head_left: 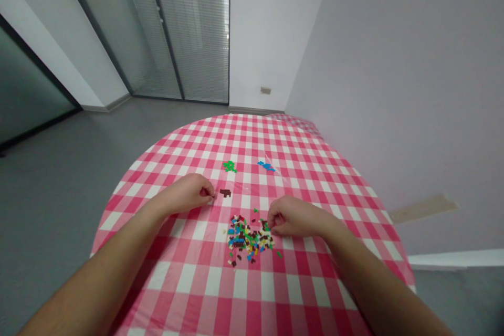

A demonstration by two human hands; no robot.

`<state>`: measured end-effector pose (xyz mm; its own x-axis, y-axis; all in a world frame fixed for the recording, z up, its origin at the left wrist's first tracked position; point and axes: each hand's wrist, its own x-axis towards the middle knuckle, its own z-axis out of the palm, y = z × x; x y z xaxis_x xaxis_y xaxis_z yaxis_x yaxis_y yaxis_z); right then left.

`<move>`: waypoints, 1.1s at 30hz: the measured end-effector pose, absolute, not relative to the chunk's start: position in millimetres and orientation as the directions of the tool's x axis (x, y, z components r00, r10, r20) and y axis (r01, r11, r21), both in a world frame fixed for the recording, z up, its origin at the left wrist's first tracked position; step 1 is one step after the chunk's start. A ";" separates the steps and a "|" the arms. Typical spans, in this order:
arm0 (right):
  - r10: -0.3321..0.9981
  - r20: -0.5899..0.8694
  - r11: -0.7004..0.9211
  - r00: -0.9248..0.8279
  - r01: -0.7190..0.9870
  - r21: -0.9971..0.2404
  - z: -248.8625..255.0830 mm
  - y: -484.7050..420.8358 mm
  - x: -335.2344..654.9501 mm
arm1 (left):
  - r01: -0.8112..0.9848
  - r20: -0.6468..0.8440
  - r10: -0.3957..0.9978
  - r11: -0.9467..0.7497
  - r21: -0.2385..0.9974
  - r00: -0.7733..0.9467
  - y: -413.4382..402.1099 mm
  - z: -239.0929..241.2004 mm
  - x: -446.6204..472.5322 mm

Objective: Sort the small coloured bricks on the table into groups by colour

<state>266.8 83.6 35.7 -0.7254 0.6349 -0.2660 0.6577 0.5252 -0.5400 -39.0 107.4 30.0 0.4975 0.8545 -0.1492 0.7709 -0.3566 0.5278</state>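
My left hand [192,192] is closed in a pinch just left of a small group of brown toy bricks [225,192]. A tiny dark bit shows at its fingertips, too small to name. At the right edge of a mixed pile of small toy bricks [248,239], my right hand [293,216] is closed, thumb and fingers together against the pile. What it holds, if anything, is hidden. The pile has brown, blue, green, white and yellow pieces, with a few strays around it. Farther back lie a green brick group [229,166] and a blue brick group [266,166].
A pink-and-white checked tablecloth [205,278] covers the round table. The white wall [413,105] runs close along the table's right side. Behind the table stands a glass partition with blinds [197,37]; grey floor [51,189] lies to the left.
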 end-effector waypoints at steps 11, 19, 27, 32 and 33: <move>0.654 -0.213 0.544 -0.726 0.646 -0.535 33.5 81.4 262.3 | 0.769 -0.129 0.881 -0.317 0.555 0.456 110.8 18.8 -37.6; 0.660 -0.185 0.539 -0.728 0.630 -0.558 29.9 87.7 265.3 | 0.769 -0.147 0.895 -0.266 0.581 0.420 116.5 2.8 -38.0; 0.796 -0.115 0.448 -0.594 0.706 -0.548 28.6 97.6 270.3 | 0.774 -0.128 0.913 -0.246 0.583 0.387 116.7 3.0 -32.5; 0.940 -0.034 0.292 -0.339 0.855 -0.429 14.9 116.0 284.9 | 0.776 -0.110 0.926 -0.234 0.585 0.362 115.6 2.7 -29.4; 0.954 -0.018 0.267 -0.299 0.877 -0.399 12.0 119.6 288.1 | 0.777 -0.109 0.929 -0.227 0.587 0.354 115.4 2.8 -28.8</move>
<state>288.1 119.6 12.0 -0.2986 0.9542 -0.0179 0.8771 0.2670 -0.3992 -28.8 115.4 2.8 0.3536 0.9291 -0.1088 0.7773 -0.2272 0.5866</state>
